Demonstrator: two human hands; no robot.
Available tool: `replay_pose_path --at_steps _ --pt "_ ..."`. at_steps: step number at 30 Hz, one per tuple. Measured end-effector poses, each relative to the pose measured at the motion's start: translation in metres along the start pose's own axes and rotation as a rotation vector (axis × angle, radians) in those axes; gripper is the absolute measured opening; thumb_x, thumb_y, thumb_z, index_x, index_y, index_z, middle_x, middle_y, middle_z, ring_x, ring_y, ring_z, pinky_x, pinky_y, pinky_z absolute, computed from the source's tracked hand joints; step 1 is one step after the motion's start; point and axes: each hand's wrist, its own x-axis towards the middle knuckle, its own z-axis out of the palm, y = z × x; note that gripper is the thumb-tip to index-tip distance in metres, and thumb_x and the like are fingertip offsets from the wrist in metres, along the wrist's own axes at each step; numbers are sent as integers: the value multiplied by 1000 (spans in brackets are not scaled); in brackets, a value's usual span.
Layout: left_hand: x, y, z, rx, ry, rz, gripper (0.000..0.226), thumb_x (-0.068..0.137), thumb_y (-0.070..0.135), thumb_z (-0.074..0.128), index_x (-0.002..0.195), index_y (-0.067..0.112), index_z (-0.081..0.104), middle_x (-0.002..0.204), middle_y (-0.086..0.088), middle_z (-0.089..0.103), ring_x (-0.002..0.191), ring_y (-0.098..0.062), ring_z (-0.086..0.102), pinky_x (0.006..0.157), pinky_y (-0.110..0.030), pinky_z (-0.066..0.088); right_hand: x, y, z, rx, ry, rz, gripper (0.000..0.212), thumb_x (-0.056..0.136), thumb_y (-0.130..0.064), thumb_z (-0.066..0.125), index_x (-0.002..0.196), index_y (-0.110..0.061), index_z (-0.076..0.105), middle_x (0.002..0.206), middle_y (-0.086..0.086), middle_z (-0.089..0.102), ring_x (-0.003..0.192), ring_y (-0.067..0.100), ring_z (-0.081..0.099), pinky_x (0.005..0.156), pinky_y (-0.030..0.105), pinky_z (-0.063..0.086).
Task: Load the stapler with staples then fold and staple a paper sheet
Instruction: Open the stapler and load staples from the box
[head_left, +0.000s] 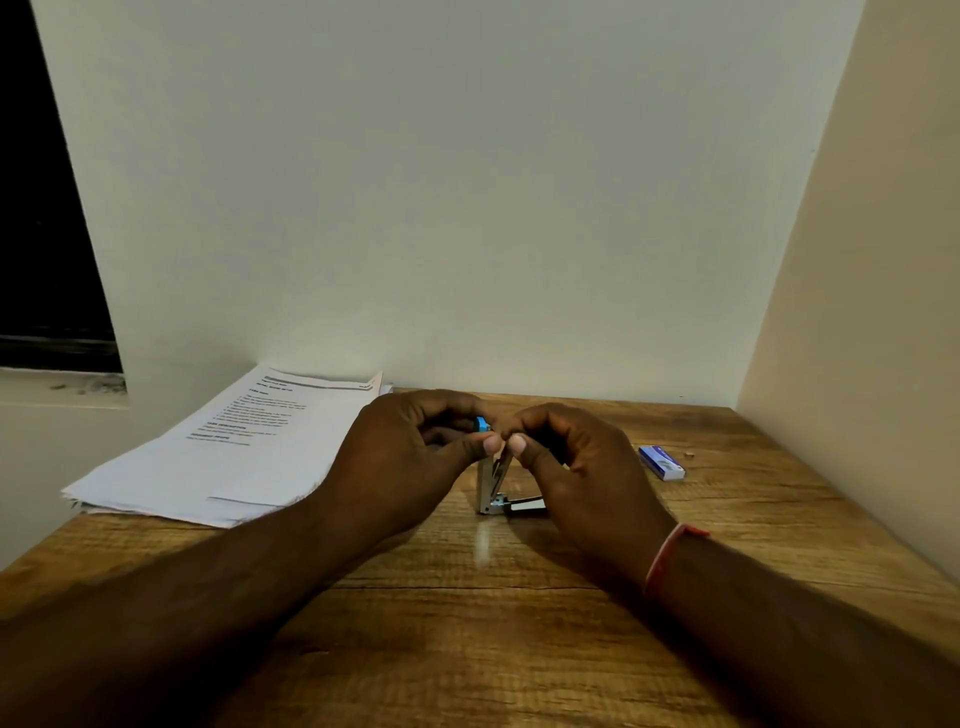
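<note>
Bare forearms, red thread band (670, 556) on right wrist.

wood-grain table (467, 649), pale wall (467, 182) behind it, dark window (47, 208) at far left

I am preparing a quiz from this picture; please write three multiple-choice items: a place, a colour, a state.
1. Where does the staple box lie?
A) under a book
B) on the table, right of the right hand
C) in a drawer

2. What colour is the wrist band?
A) green
B) red
C) black

3. How is the stapler?
A) shut flat
B) lying on its side
C) swung open, metal arm upright

Answers: 1 B, it lies apart on the wood. 2 B, red shows on the right wrist. 3 C, the left hand and right hand pinch its raised end.
</note>
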Motion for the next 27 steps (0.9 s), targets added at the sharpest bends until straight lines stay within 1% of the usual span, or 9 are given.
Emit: replay_pose_path --at_steps 2,6,8,10,14,18,22,24,27 --pt "2 -1 -3 4 24 -25 21 83 22 100 95 35 88 94 11 88 92 -1 83 76 -6 58 1 6 -2 41 17 67 14 107 -26 73 101 -37 80 100 -21 79 99 1 72 81 15 55" --pt "8 -6 -12 40 -18 -55 23 80 25 102 96 31 86 93 8 87 88 -12 85 73 -11 62 4 18 -6 95 3 168 11 107 -28 74 101 -35 80 103 -15 81 101 5 74 97 45 60" --pt "12 -9 -20 126 -94 -44 27 78 33 104 97 30 85 94 10 87 86 -14 84 77 -17 65 6 21 -11 120 3 176 12 106 -25 76 100 -34 81 104 -13 83 103 8 75 102 51 59" --pt "14 -13 -29 203 -176 -29 31 76 39 105 97 32 84 95 12 86 86 -12 83 81 -22 66 8 24 -16 102 -7 168 13 106 -24 76 101 -34 82 104 -14 83 105 7 75 105 50 59" --pt "13 -21 -38 300 -347 -34 33 74 41 105 97 44 81 89 17 85 79 -1 81 71 -16 63 10 27 -22 96 -15 166 13 105 -23 76 101 -34 82 102 -16 84 103 3 75 104 45 58" --pt "12 -27 -37 382 -468 -35 37 73 52 102 101 51 79 88 22 84 81 2 80 71 -16 61 10 27 -22 92 -26 161 13 105 -23 76 102 -34 83 103 -18 84 104 2 74 103 42 58" --pt "5 -28 -27 371 -389 54 56 74 69 95 125 60 74 104 28 81 86 1 77 75 -19 61 8 26 -20 111 -38 187 12 105 -26 77 103 -36 84 102 -19 84 105 1 75 103 44 58" --pt "2 -27 -19 370 -337 173 64 80 67 92 139 63 67 112 28 77 90 -2 76 74 -18 61 8 25 -17 130 -36 191 12 104 -25 77 103 -34 85 102 -16 85 105 4 77 104 48 59" --pt "-1 -23 -11 386 -339 311 66 90 54 90 148 64 61 114 28 74 94 -7 74 74 -18 60 7 23 -16 162 -50 178 11 105 -21 76 106 -29 85 103 -10 86 104 8 79 104 51 60"
